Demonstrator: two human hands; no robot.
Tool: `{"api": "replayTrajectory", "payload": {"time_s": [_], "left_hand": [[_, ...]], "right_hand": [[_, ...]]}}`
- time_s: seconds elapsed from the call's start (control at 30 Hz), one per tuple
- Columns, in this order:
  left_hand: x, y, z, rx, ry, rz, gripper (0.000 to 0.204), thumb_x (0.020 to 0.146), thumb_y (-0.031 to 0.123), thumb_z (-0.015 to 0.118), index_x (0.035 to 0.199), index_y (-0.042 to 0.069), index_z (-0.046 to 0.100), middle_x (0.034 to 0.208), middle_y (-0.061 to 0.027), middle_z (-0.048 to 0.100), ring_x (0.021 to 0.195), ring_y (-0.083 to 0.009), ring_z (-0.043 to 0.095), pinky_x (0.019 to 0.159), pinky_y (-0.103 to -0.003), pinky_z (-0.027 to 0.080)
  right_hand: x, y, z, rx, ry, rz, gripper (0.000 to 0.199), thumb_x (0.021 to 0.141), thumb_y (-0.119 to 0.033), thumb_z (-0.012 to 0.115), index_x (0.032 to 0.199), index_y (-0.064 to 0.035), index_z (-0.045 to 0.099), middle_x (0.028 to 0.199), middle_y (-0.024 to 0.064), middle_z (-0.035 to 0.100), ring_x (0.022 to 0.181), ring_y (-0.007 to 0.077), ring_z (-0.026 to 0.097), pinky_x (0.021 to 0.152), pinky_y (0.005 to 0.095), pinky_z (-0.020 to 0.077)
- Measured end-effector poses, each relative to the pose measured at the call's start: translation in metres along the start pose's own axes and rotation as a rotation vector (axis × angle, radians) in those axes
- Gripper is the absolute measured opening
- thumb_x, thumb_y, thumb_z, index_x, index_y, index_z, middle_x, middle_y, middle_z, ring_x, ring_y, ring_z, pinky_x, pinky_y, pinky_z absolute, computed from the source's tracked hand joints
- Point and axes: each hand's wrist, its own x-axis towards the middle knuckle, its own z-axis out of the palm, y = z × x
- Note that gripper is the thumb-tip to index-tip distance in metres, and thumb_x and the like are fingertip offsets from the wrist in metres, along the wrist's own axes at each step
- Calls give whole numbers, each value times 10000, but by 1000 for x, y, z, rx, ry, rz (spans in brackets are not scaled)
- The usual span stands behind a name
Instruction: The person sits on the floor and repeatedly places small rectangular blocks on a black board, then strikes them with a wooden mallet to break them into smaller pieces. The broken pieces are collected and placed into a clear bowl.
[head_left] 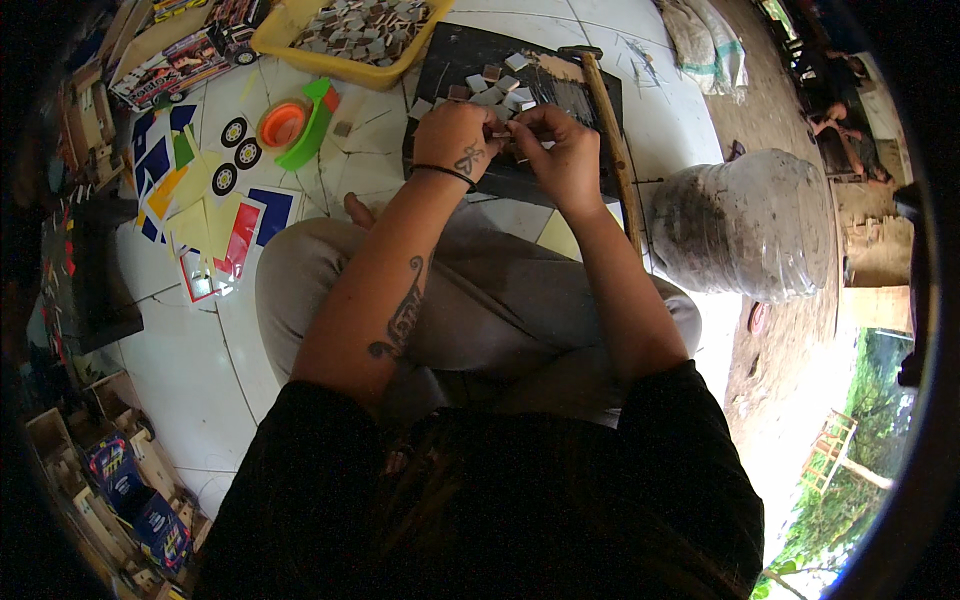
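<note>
My left hand (455, 140) and my right hand (560, 155) meet over a black board (465, 45) on the floor in front of my crossed legs. Both hands are closed, their fingertips pinching a small flat piece (503, 134) between them; its exact shape is mostly hidden. Just beyond my fingers lies a loose heap of small square grey and brown pieces (490, 95). A hammer (612, 130) with a long wooden handle rests along the board's right side, its dark head at the far end.
A yellow basin (355, 72) full of similar pieces stands beyond the board. Left are a green tape dispenser (318, 125) with an orange ring, wheel stickers (247, 152), coloured sheets (240, 240) and a toy truck (185, 65). A large clear plastic container (745, 225) sits right.
</note>
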Motion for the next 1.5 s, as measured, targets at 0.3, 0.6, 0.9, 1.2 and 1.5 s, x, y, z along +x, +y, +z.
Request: {"api": "replayTrajectory", "payload": {"time_s": [0.3, 0.6, 0.9, 1.2, 1.5], "left_hand": [[1, -1, 3, 29, 18, -7, 200, 665, 192, 743, 835, 95, 702, 777, -125, 662, 761, -286, 642, 692, -381, 511], [0, 0, 1, 40, 7, -9, 186, 670, 185, 739, 831, 100, 701, 773, -120, 661, 771, -281, 642, 699, -377, 513], [0, 0, 2, 58, 28, -1, 174, 674, 183, 736, 829, 109, 703, 782, -110, 665, 783, -269, 643, 703, -367, 513], [-3, 6, -2, 39, 47, 6, 132, 703, 164, 697, 807, 84, 691, 741, -126, 653, 760, -289, 640, 691, -373, 507], [-10, 2, 8, -193, 247, 207, 106, 750, 116, 630, 786, 17, 637, 775, -151, 623, 735, -329, 605, 675, -395, 485]], "right_hand": [[2, 3, -1, -18, -9, -42, 103, 780, -92, 669, 828, -11, 628, 740, 137, 659, 627, 216, 669, 556, 290, 508], [2, 2, 0, -9, -7, -51, 104, 774, -78, 665, 840, -7, 628, 734, 139, 657, 622, 215, 666, 563, 291, 510], [1, -1, -1, -25, -27, 7, 66, 789, -41, 666, 823, 6, 636, 741, 91, 673, 675, 121, 658, 610, 255, 505], [4, -3, -1, -109, -28, -125, 82, 765, -30, 664, 837, 0, 638, 744, 109, 662, 661, 152, 655, 602, 271, 508], [4, -3, -19, -317, -37, -104, 308, 755, -171, 692, 1001, -17, 586, 939, 171, 609, 854, 300, 611, 743, 382, 497]]}}
